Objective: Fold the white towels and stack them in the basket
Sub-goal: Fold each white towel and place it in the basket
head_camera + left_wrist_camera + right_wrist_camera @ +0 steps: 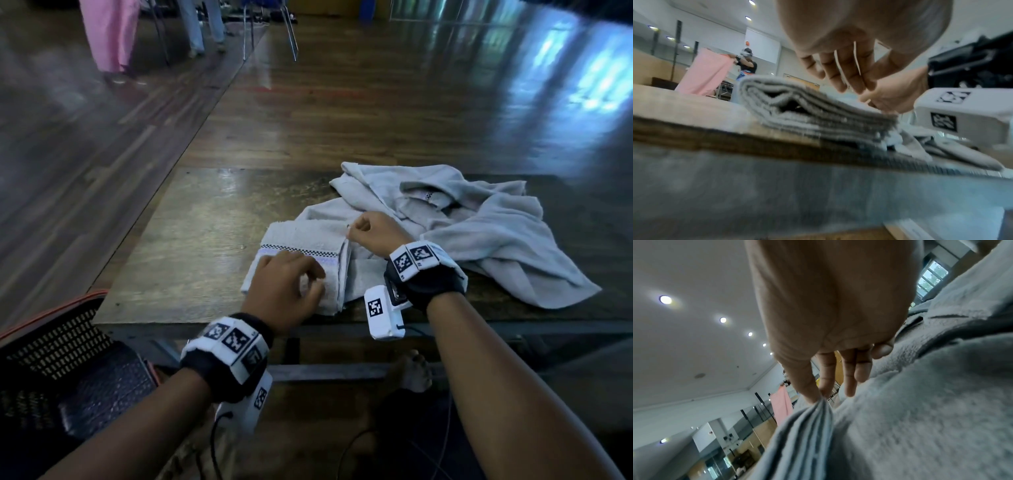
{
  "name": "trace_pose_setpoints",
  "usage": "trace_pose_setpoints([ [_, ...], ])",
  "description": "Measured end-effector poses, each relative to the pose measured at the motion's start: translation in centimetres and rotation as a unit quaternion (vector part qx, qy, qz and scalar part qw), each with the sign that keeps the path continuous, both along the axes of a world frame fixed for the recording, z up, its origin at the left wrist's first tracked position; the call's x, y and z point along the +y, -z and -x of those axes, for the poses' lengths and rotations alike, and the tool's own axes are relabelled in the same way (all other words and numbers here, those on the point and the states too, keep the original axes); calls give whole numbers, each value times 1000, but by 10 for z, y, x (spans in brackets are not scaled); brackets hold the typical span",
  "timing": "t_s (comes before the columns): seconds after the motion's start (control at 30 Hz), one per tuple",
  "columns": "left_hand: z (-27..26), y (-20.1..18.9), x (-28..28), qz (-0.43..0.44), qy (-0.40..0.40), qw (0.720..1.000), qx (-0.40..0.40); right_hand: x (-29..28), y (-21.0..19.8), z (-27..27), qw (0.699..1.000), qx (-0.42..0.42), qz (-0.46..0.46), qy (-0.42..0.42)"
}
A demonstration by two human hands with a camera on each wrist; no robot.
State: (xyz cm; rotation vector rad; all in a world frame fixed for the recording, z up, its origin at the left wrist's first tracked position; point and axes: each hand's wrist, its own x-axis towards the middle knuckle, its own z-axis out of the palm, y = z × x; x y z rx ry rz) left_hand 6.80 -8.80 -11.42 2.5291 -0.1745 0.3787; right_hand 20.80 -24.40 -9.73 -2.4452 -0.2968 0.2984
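— Your forearms fill the bottom of the head view, each wrist strapped with a black band carrying white marker blocks. What sits beyond them?

— Largest is the bench (191,219), a dark worn wooden top with a metal front rail. On its right half lies your heap of unfolded towels (479,219), pale grey-white, crumpled and overlapping.

— And the basket?

— Your basket (61,346) stands at the lower left, below the bench edge: black perforated walls with an orange rim. I cannot tell what it holds.

— Where is the towel you are working on?

— Your folded towel (301,260) lies near the front edge of the bench, just left of the heap and touching it. A checkered band runs across it. In the left wrist view its stacked layers (818,116) show along the near side, with a small gap in the fold.

— Your hands?

— Your left hand (286,287) rests on the near part of the folded towel, fingers loosely bent and spread over the cloth, gripping nothing. Your right hand (371,233) is at the towel's far right corner; in the right wrist view, thumb and forefinger (807,386) pinch the bunched layered edge, the other fingers hanging straight.

— Anything smaller?

— A bare foot (412,371) shows under the bench. Far off, a pink cloth (109,34) hangs beside chair legs.
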Motion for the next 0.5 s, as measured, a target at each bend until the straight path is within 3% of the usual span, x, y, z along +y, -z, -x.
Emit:
trace_pose_setpoints([
  [0.13, -14, -25, 18, 78, -50, 995, -48, 3, -5, 8, 998, -35, -47, 3],
  [0.23, -15, -32, 30, 126, -78, 987, -59, 6, 0, 10, 999, -37, 29, 19],
  [0.37, -14, -29, 40, 81, -65, 994, -24, 9, 5, 8, 996, 22, 86, -4],
  [0.5, -17, -28, 50, 35, -74, 997, 9, 11, -5, 11, 999, 14, 35, -20],
])
